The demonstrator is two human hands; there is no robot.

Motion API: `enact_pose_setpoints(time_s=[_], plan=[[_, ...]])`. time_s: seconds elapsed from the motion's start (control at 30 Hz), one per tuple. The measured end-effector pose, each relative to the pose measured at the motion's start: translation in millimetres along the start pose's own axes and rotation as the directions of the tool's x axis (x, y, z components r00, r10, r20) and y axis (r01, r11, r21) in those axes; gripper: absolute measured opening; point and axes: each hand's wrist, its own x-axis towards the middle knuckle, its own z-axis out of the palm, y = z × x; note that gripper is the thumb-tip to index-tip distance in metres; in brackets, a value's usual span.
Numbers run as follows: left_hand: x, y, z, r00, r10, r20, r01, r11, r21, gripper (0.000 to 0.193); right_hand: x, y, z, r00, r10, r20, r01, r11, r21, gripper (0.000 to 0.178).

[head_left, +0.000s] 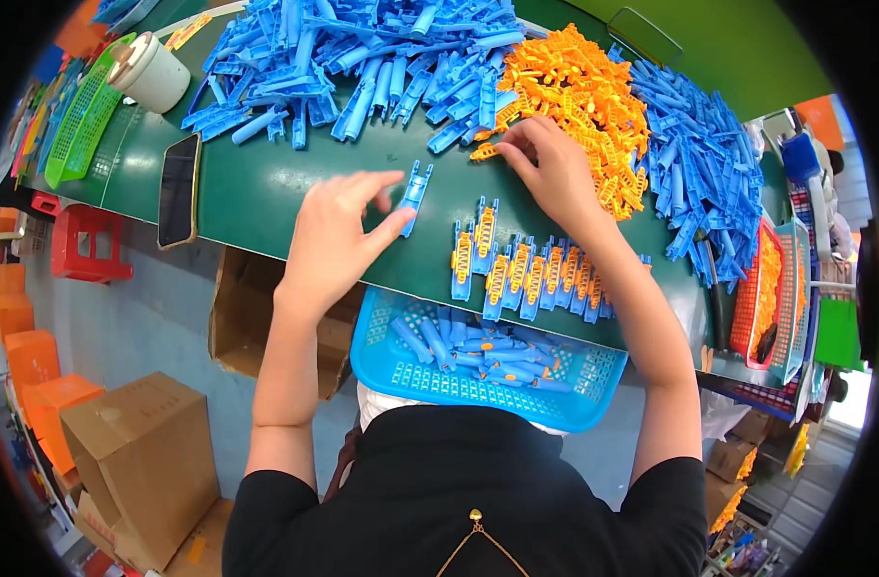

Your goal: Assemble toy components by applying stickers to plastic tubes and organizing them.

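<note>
My right hand pinches a small ribbed orange plastic piece by one end, just in front of the orange pile. My left hand, a little blurred, has its thumb and forefinger apart beside a single blue plastic half-shell lying on the green table. The thumb tip is close to the shell's lower end; whether it touches cannot be told. To the right, several blue shells with orange pieces set in them lie in a row along the near edge, partly hidden by my right forearm.
Loose blue shells are heaped at the back and right. A phone and a white lidded cup are at left. Below the table edge, a blue basket holds blue parts. A red stool and cardboard boxes stand left.
</note>
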Motion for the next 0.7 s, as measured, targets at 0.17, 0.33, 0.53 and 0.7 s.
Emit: enact_pose_setpoints(time_s=[0.17,0.33,0.53,0.7], plan=[[-1,8,9,0.999,-0.051,0.018,0.051,0.999,-0.001,0.033,3,1,3,0.995,0.098,0.000,-0.097,0.991,0.097,0.012],[-18,26,27,0.996,-0.069,0.049,0.073,0.993,-0.098,0.046,0,-1,-2,0.998,0.070,0.003,-0.070,0.992,0.104,0.010],[1,-2,15,0.992,0.123,0.027,-0.120,0.989,-0.086,0.071,-5,-7,2,0.996,-0.044,-0.071,0.037,0.995,-0.096,0.008],[3,-13,31,0.989,0.148,0.022,-0.143,0.978,-0.152,0.080,-10,-10,10,0.993,-0.054,-0.101,0.037,0.986,-0.165,0.009]])
